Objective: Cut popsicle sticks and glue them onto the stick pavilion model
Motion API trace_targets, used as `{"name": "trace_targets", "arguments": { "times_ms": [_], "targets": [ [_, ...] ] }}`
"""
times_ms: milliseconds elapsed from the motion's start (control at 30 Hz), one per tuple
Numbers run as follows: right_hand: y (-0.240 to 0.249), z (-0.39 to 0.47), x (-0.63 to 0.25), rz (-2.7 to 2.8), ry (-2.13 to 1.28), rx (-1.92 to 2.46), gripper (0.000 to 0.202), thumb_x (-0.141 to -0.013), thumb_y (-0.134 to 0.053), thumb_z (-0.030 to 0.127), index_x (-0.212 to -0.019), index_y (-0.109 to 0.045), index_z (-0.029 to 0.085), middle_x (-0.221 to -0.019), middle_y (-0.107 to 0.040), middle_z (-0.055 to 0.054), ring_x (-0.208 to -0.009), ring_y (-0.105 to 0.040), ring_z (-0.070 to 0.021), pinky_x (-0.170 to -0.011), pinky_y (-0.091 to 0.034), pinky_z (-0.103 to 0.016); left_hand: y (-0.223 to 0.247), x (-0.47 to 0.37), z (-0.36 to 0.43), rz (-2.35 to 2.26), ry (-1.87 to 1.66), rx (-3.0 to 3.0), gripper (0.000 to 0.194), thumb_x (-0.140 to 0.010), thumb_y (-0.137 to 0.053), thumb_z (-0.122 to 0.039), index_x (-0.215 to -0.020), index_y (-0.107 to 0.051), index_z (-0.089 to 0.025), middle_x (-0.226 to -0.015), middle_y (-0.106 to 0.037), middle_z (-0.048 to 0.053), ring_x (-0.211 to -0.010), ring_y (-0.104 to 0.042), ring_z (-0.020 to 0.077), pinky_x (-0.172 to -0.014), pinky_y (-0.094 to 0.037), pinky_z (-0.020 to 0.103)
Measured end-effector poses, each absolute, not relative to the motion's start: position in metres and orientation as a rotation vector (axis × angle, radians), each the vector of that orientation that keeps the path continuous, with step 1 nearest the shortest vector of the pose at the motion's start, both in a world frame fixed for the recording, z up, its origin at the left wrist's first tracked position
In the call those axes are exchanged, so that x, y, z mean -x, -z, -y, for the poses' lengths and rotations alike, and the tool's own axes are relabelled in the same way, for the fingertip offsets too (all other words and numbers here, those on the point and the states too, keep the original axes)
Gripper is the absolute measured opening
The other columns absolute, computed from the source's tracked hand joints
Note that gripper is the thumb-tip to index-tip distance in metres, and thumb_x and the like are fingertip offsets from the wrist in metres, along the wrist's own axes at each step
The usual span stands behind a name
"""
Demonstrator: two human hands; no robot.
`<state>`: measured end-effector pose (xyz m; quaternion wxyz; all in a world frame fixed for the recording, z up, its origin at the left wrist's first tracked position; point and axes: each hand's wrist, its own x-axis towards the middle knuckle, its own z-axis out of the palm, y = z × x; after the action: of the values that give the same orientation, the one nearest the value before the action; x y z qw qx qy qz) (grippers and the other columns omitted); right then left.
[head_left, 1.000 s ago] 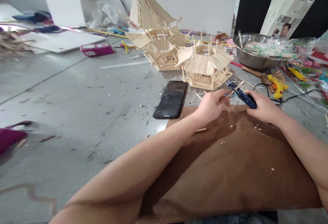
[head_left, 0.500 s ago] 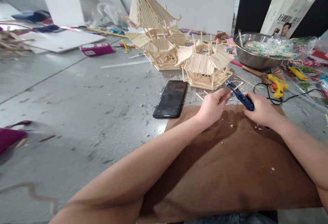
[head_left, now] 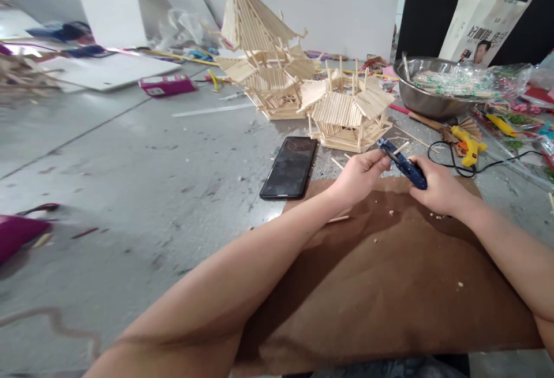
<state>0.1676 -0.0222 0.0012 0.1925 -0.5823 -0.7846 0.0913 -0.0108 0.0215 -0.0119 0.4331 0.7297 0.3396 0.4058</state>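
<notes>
One stick [head_left: 402,148], right of the phone [head_left: 289,168], is pinched in the left grip [head_left: 360,179]. Right grip [head_left: 441,189] encloses cutters [head_left: 410,170]; trimming seems in hand, needing a firm squeeze.

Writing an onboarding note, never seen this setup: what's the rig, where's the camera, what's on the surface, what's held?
No robot here: these are a person's bare hands, seen by one head-worn camera looking forward and down. The left hand pinches a thin stick; the right hand grips a blue hand tool, apparently pliers or cutters, at the stick. Nearest the person is a brown sheet. On the grey surface are a black phone, a tall stick model, a smaller stick model, a metal bowl and a yellow glue gun.
</notes>
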Motion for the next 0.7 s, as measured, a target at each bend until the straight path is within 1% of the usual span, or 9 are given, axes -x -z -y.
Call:
{"name": "trace_targets", "arguments": {
  "times_ms": [133,200,333,400,567,700],
  "targets": [
    [0.001,0.022,-0.17,2.222,-0.244,1.593,0.038,-0.064,-0.049,0.02,-0.102,-0.047,0.017,-0.089,-0.061,-0.007,-0.078,-0.057,-0.0209,-0.07,-0.042,-0.031,0.007,0.016,-0.024,-0.759,-0.798,-1.66,0.025,-0.084,-0.044,-0.034,-0.066,-0.048,-0.017,-0.044,-0.026,-0.008,-0.04,-0.024,0.0054,-0.043,-0.021,0.02],
    [0.002,0.022,-0.17,2.222,-0.238,1.583,0.039,-0.064,-0.049,0.019,-0.103,-0.046,0.018,-0.088,-0.061,-0.007,-0.077,-0.057,-0.0206,-0.069,-0.042,-0.03,0.004,0.018,-0.024,-0.73,-0.729,-1.599,0.025,-0.084,-0.043,-0.035,-0.067,-0.048,-0.017,-0.043,-0.023,-0.009,-0.039,-0.021,0.0053,-0.041,-0.018,0.02],
    [0.003,0.022,-0.171,2.221,-0.213,1.607,0.036,-0.065,-0.05,0.02,-0.101,-0.048,0.019,-0.084,-0.062,-0.006,-0.075,-0.058,-0.0209,-0.066,-0.041,-0.029,0.002,0.018,-0.023,-0.722,-0.717,-1.612,0.026,-0.086,-0.04,-0.033,-0.068,-0.048,-0.017,-0.045,-0.024,-0.009,-0.039,-0.021,0.0052,-0.042,-0.019,0.02],
    [0.002,0.023,-0.17,2.213,-0.194,1.646,0.035,-0.066,-0.049,0.021,-0.101,-0.048,0.018,-0.084,-0.063,-0.007,-0.075,-0.058,-0.0218,-0.065,-0.041,-0.029,0.005,0.015,-0.021,-0.773,-0.797,-1.694,0.024,-0.085,-0.04,-0.032,-0.069,-0.049,-0.017,-0.046,-0.027,-0.008,-0.041,-0.024,0.0055,-0.044,-0.022,0.02],
    [-0.001,0.024,-0.164,2.173,-0.192,1.741,0.036,-0.068,-0.048,0.024,-0.103,-0.049,0.016,-0.083,-0.063,-0.009,-0.074,-0.059,-0.0235,-0.063,-0.041,-0.031,0.016,0.007,-0.015,-1.048,-1.157,-1.95,0.015,-0.082,-0.046,-0.028,-0.076,-0.054,-0.016,-0.057,-0.046,-0.003,-0.055,-0.041,0.0088,-0.055,-0.033,0.022],
    [-0.002,0.025,-0.162,2.184,-0.241,1.672,0.034,-0.068,-0.049,0.024,-0.102,-0.048,0.018,-0.085,-0.062,-0.007,-0.073,-0.057,-0.0207,-0.066,-0.041,-0.03,0.017,0.007,-0.014,-1.053,-1.2,-1.981,0.017,-0.083,-0.045,-0.026,-0.076,-0.056,-0.016,-0.061,-0.05,-0.002,-0.058,-0.044,0.0092,-0.057,-0.036,0.022]
  ]
}}
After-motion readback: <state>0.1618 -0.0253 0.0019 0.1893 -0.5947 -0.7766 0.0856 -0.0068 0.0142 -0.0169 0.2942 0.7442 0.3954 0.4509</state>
